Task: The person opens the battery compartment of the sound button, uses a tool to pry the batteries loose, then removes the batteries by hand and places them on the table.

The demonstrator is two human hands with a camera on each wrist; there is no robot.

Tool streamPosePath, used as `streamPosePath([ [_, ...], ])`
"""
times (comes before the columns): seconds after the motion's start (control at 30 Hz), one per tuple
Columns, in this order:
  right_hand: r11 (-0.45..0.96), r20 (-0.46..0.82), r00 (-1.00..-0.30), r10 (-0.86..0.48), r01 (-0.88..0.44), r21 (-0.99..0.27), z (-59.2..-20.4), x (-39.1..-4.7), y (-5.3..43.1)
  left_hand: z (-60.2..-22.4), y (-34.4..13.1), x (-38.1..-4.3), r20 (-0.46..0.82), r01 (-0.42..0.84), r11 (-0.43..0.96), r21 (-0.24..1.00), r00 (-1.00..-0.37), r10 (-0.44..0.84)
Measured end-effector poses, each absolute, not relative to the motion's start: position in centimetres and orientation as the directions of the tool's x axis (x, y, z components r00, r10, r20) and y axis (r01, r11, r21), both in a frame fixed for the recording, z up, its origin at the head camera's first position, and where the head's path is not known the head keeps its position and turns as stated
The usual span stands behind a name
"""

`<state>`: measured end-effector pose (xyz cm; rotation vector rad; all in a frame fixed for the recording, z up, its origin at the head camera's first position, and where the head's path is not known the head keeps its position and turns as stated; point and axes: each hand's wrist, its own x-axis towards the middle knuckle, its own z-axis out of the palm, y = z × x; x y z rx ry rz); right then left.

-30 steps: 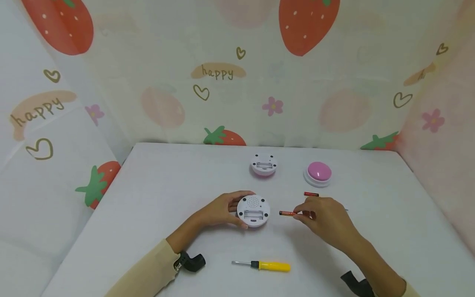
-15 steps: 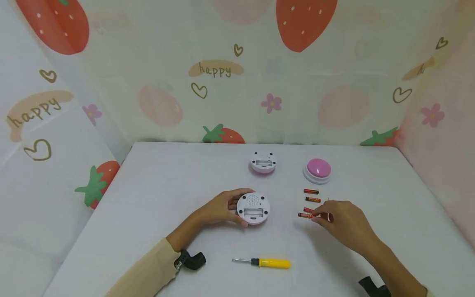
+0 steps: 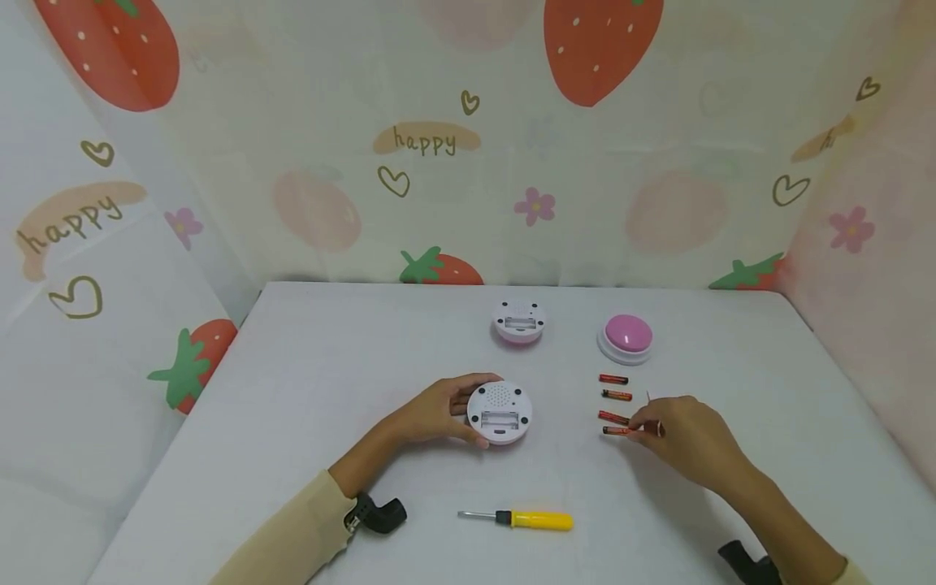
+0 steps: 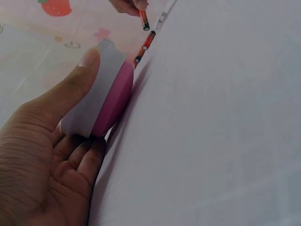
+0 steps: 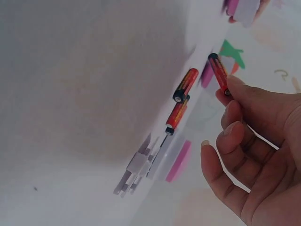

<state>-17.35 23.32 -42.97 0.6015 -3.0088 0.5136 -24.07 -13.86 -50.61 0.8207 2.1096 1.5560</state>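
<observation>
Battery bay [image 3: 500,421] uncovered in white device [image 3: 500,405]; left hand [image 3: 433,413] curls fingers round device; right hand [image 3: 686,437] pinches red battery [image 3: 615,431].

My head cam looks forward and down from well back: table [image 3: 351,341], backdrop [image 3: 600,150]. Left wrist cam's tight on the left hand [image 4: 35,150], tilted, facing rightward; right's close on the right hand [image 5: 273,176] (tilted too). All three share red batteries [image 5: 186,85].
</observation>
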Motion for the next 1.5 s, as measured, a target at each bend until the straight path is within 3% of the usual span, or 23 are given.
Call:
streamPosePath([
  [0.8, 0.895, -0.035, -0.928, -0.370, -0.346, -0.280, -43.6, -18.6, 22.8, -51.0, -13.9, -24.4, 0.029, 0.216, 0.203, 0.955, -0.750, 0.661],
  [1.5, 0.907, -0.030, -0.931, -0.364, -0.347, -0.239, -44.7, -18.7, 22.3, -51.0, -13.9, -24.3, 0.030, 0.237, 0.231, 0.944, -0.756, 0.654],
])
